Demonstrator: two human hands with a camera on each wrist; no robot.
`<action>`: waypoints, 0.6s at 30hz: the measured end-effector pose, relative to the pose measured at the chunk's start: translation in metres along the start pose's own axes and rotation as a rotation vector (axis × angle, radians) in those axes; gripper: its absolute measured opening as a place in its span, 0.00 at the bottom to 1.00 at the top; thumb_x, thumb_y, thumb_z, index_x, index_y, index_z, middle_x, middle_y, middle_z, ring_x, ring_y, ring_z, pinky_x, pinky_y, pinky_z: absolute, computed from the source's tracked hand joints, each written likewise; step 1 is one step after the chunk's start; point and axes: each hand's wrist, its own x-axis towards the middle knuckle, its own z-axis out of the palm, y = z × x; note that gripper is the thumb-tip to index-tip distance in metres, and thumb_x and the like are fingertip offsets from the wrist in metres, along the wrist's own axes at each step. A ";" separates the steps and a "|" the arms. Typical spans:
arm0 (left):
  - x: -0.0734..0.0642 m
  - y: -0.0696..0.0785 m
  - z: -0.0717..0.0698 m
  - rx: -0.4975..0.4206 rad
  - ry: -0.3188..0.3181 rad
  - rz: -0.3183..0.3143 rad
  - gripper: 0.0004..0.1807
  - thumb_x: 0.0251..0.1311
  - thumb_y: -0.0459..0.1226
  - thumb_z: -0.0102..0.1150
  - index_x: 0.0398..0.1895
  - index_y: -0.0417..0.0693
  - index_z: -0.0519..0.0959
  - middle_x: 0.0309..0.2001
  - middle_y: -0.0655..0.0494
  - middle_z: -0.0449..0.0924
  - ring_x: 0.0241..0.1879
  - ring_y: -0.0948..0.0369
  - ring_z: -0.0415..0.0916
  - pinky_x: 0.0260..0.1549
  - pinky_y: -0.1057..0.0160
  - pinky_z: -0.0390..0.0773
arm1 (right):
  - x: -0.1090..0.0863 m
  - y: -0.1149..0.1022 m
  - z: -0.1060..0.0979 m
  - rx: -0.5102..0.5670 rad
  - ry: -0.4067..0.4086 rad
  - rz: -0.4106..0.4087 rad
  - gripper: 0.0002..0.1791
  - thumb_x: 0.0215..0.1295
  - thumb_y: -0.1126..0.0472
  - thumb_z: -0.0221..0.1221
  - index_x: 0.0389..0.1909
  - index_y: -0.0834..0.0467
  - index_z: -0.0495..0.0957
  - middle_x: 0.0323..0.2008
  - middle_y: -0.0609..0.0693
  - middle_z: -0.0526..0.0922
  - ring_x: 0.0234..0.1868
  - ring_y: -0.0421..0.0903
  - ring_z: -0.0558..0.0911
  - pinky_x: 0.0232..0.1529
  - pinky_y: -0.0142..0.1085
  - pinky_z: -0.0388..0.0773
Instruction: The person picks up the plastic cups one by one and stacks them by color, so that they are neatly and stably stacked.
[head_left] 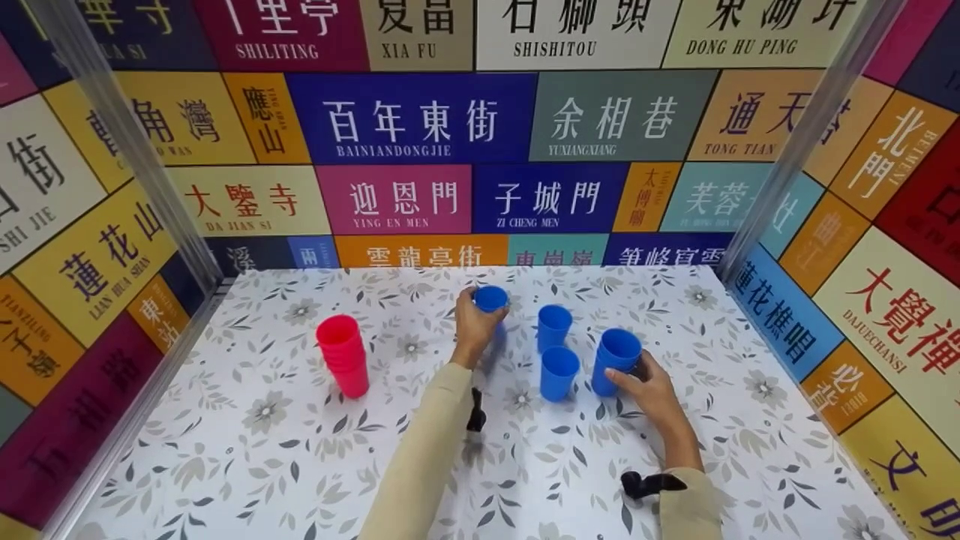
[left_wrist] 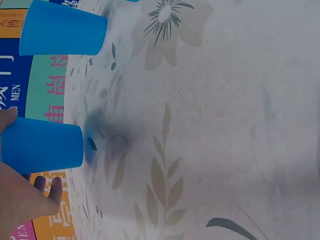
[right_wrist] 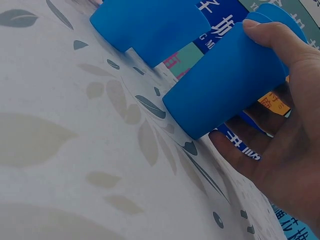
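Note:
In the head view my left hand holds a single blue cup by its sides, mouth upward, toward the back of the table. A soft shadow lies beside its base in the left wrist view. At right, my right hand grips a short stack of nested blue cups, thumb near the rim and fingers behind. The right wrist view shows the stack's base close over the tabletop. Between my hands stand two separate blue cups, one farther back and one nearer, both upright.
A stack of red cups stands left of my left arm. The table wears a white cloth with grey leaves and flowers. Panels with colourful printed signs enclose the back and both sides.

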 end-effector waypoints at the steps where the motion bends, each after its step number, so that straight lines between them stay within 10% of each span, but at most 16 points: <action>1: 0.000 0.001 -0.001 -0.010 -0.003 0.010 0.39 0.53 0.34 0.73 0.66 0.34 0.65 0.65 0.36 0.71 0.66 0.45 0.71 0.68 0.49 0.71 | 0.000 0.000 0.000 0.000 -0.003 0.004 0.47 0.65 0.49 0.65 0.78 0.58 0.52 0.76 0.65 0.59 0.78 0.62 0.58 0.78 0.56 0.52; 18: -0.022 0.030 -0.017 -0.013 -0.104 0.100 0.40 0.53 0.38 0.74 0.68 0.38 0.66 0.66 0.38 0.72 0.66 0.46 0.72 0.66 0.50 0.74 | 0.001 0.001 0.003 0.012 0.008 0.017 0.47 0.64 0.49 0.66 0.77 0.57 0.54 0.76 0.63 0.60 0.77 0.61 0.59 0.79 0.56 0.51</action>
